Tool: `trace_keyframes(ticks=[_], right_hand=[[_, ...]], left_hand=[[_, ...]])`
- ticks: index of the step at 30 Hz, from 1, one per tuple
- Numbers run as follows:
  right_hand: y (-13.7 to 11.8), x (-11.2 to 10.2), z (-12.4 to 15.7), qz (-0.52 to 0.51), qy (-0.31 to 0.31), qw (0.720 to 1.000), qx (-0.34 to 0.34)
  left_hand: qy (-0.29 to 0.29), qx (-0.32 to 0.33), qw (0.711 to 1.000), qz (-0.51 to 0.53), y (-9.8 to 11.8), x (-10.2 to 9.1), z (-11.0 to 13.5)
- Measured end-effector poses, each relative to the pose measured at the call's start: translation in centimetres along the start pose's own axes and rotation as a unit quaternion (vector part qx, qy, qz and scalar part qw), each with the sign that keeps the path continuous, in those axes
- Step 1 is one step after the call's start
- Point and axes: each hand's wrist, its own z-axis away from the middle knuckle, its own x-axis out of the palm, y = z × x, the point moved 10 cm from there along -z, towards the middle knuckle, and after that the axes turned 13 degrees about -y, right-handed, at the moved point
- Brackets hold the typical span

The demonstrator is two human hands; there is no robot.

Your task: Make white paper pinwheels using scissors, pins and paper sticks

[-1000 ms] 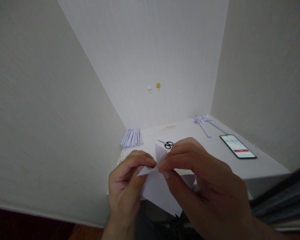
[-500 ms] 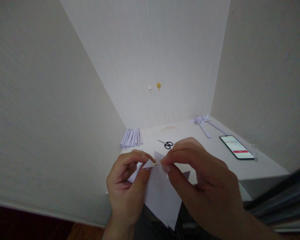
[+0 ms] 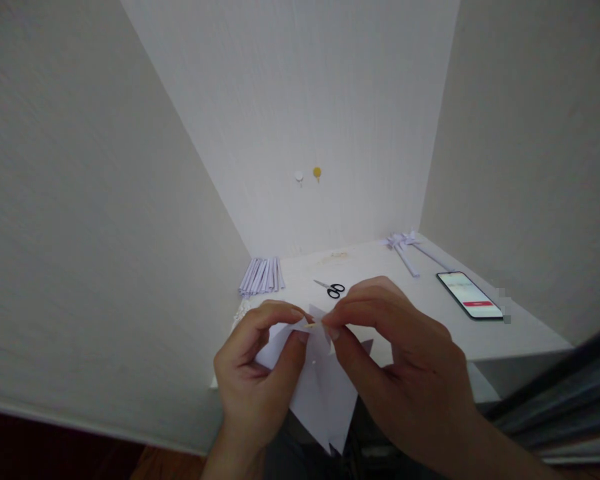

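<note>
A sheet of white paper (image 3: 320, 393) with cut, pointed flaps hangs between my two hands. My left hand (image 3: 260, 367) is closed, its thumb and index finger pinching one flap on the left. From the other side, the thumb and fingertips of my right hand (image 3: 395, 353) press together at the paper's upper edge. A thin yellowish stick (image 3: 310, 325) shows between the two sets of fingertips, lying across the paper; its right end is hidden at my right fingers. A small hole or mark shows near the paper's middle.
Behind my hands, black-handled scissors (image 3: 331, 289) lie on the white table (image 3: 300, 267). Several rolled paper tubes (image 3: 263, 275) sit at the back left. Paper pieces on sticks (image 3: 405, 250) lie at the back right, with a phone (image 3: 470, 295) nearer. Walls enclose three sides.
My left thumb and index finger have shifted slightly right, closer to my right fingertips, covering more of the flap. The right hand's pinch holds nearly the same place.
</note>
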Motion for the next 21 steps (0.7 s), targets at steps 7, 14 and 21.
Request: trace_keyframes(ticks=[7, 14, 21], right_hand=[[-0.1, 0.4, 0.2, 0.042, -0.003, 0.999, -0.009], [0.7, 1.0, 0.2, 0.052, -0.02, 0.998, 0.004], [2.4, 1.2, 0.5, 0.05, -0.034, 0.997, 0.045]], left_hand=[[-0.002, 0.017, 0.998, -0.067, -0.1, 0.0, 0.0], [-0.042, 0.021, 0.996, -0.075, -0.5, 0.8, -0.4], [-0.079, 0.063, 0.989, -0.111, -0.2, 1.3, -0.9]])
